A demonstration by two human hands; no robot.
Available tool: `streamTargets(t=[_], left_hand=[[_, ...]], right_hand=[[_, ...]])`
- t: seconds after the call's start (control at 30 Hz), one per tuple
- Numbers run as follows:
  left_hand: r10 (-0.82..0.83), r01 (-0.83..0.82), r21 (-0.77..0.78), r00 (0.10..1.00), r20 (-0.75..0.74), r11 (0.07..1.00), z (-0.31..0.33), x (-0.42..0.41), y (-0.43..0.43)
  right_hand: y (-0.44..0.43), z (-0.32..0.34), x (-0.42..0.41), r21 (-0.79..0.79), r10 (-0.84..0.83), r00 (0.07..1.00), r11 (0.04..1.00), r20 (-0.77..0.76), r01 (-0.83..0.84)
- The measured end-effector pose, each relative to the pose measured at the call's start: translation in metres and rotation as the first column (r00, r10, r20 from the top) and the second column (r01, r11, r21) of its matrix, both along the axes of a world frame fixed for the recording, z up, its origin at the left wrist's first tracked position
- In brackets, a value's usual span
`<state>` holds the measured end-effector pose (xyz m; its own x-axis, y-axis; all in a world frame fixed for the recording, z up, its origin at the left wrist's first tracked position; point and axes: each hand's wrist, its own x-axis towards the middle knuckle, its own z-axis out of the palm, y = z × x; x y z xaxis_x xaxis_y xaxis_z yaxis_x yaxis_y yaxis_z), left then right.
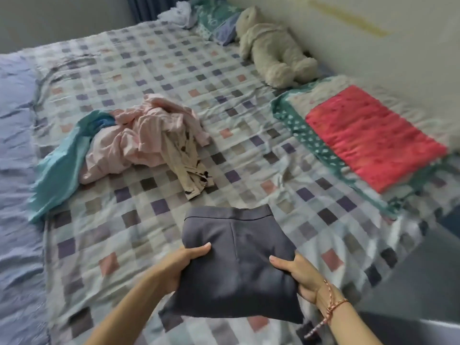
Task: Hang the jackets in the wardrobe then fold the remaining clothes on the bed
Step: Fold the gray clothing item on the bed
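A folded dark grey garment (236,265) is held above the near part of the bed. My left hand (186,260) grips its left edge, thumb on top. My right hand (296,272) grips its right edge, thumb on top, a braided band on that wrist. Further back lies an unfolded heap: a pink striped garment (146,135), a beige printed piece (189,168) and a teal cloth (64,160) spreading to the left.
The bed carries a checked quilt (261,150). A red folded cloth (373,138) lies on a teal dotted blanket at the right. A beige plush toy (271,48) and pillows (214,23) sit by the far wall. Blue sheet (15,145) at left.
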<state>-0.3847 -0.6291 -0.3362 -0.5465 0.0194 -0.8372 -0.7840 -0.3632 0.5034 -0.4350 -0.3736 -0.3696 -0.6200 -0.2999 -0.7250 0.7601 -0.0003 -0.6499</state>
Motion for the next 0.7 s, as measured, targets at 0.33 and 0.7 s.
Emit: streamTargets(t=[0.33, 0.7], left_hand=[[-0.669, 0.686, 0.113, 0.726, -0.159, 0.719, 0.052, -0.016, 0.315], [-0.87, 0.987, 0.14, -0.004, -0.493, -0.084, 0.092, 0.162, 0.646]], right_hand=[[0.278, 0.074, 0.185, 0.136, -0.738, 0.654, 0.64, -0.164, 0.756], [0.431, 0.106, 0.458, 0.3, -0.841, -0.111, -0.308, -0.53, 0.903]])
